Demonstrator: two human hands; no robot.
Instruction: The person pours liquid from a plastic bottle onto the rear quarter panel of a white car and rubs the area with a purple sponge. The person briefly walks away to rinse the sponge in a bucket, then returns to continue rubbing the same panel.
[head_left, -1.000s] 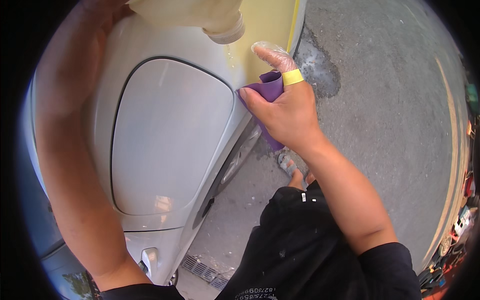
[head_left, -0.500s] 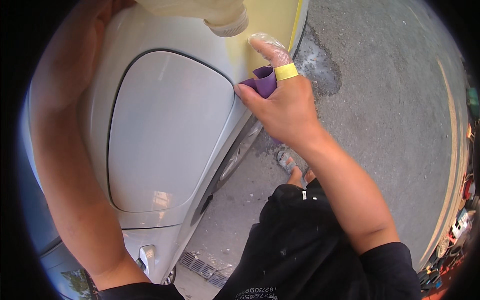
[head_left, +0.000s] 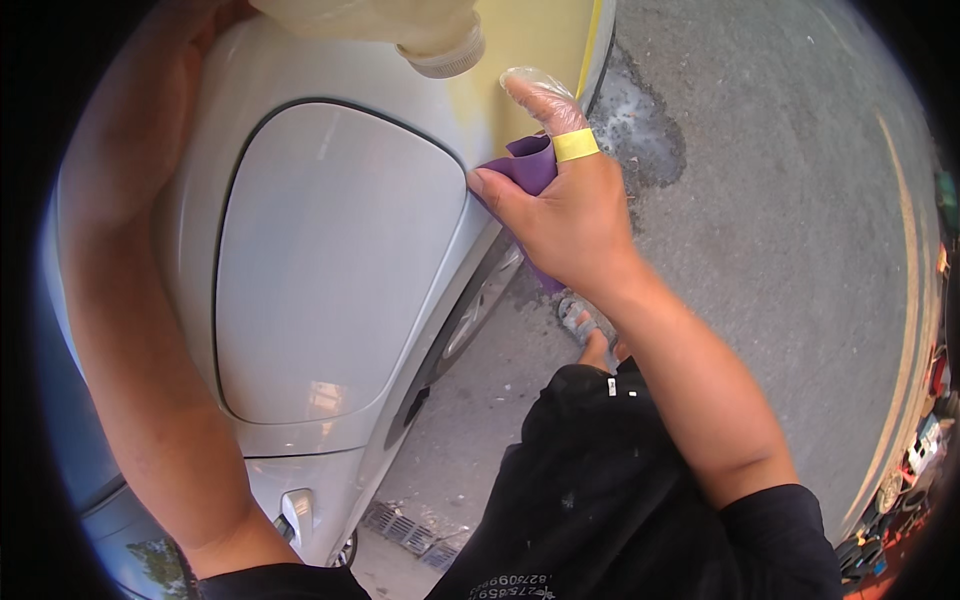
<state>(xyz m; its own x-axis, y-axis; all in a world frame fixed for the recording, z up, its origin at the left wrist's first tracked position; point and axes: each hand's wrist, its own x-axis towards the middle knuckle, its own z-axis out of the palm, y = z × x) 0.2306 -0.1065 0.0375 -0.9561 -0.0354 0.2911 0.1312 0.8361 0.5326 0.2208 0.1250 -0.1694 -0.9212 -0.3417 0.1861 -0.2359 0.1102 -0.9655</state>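
Note:
My right hand [head_left: 575, 205] is closed on a purple flexible sheet [head_left: 530, 172], pinched near the thumb at the edge of a silver car's rounded fuel flap [head_left: 335, 265]. The sheet curls up between thumb and fingers, and a corner hangs below the hand. Clear plastic film covers the raised index finger, with a yellow tape band [head_left: 575, 145] at its base. At the top left, my left hand [head_left: 225, 15] is mostly out of view. A cloudy plastic bottle [head_left: 385, 18] with a ribbed cap hangs tilted in the air beside it, apparently held by that hand; its fingers are hidden.
Yellowish body panel [head_left: 520, 60] lies beyond the flap, bordered by a yellow strip [head_left: 590, 50]. A wheel [head_left: 478, 305] and a door handle [head_left: 295, 515] sit lower on the car. Wet pavement [head_left: 640, 125] and a drain grate [head_left: 408, 530] are on the ground.
The bottle has shifted slightly left. More of the purple sheet shows, its lower corner now visible beneath my right hand, which has barely moved.

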